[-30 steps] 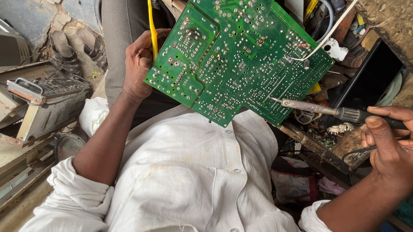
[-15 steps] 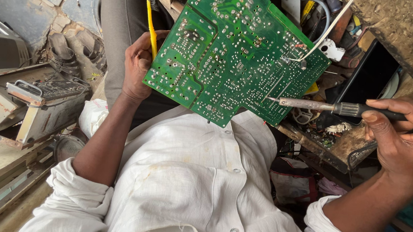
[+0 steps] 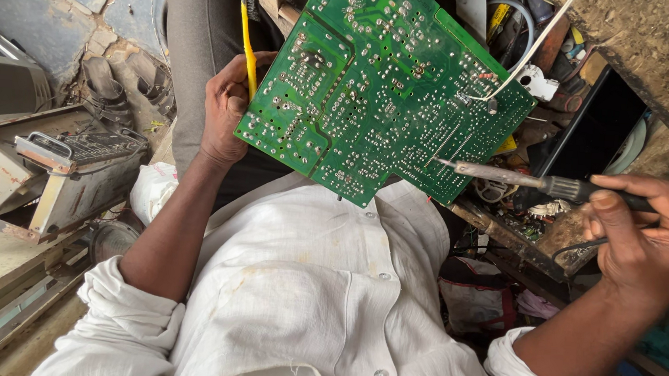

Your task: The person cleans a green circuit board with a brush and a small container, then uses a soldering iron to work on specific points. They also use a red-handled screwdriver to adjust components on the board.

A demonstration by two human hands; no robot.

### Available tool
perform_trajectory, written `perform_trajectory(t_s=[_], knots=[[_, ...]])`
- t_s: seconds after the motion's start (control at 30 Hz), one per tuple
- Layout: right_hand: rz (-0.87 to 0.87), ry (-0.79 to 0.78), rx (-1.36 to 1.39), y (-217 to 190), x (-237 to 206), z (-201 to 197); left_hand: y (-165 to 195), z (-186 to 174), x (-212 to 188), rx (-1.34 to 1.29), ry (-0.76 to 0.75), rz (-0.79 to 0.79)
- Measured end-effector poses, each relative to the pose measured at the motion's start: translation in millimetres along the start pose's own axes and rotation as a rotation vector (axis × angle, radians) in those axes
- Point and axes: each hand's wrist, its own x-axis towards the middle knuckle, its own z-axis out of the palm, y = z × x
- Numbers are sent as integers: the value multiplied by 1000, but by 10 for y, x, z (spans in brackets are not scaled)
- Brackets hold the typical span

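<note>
nearest, a white shirt (image 3: 317, 306), sleeves rolled above both forearms, filling the space between the two hands. to the right, right hand (image 3: 649, 237) closed round the dark handle of a soldering iron (image 3: 534, 181), thumb on top and fingers curled beneath, a thin black cord looping out under the palm. metal tip pointing left, touching or just short of the solder side near the right lower edge of the board; cannot tell which. left hand (image 3: 228, 108) gripping the left edge of a green circuit board (image 3: 383, 80), fingers wrapped behind and out of sight, a yellow wire (image 3: 247, 42) running up past the knuckles. board held tilted in the air between the hands, solder side up, notched bottom edge hanging just over the shirt collar, top edge cut by the frame. white wire (image 3: 532, 56) rising from the board's right corner. little free room right of the board: cluttered parts, a dark box (image 3: 593, 133) and a rough ledge close above the right hand. more open room left of the left hand, down to a battered metal casing (image 3: 57, 170) on the ground. beyond the left hand, a grey trouser leg (image 3: 194, 50).
</note>
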Motion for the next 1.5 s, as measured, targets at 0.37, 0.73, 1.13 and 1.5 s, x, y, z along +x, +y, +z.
perform_trajectory(t_s=[0.37,0.73,1.13,1.5], knots=[[-3,-1,71,56,-31,-30,3,-37,-6,1,-5,-17],[-2,0,23,-4,4,58,12,-14,13,1,-2,-14],[-72,-25,-216,-90,-51,-10,20,18,-14,76,18,-29],[-33,1,-143,-65,-59,1,55,46,-56,51,10,-13]])
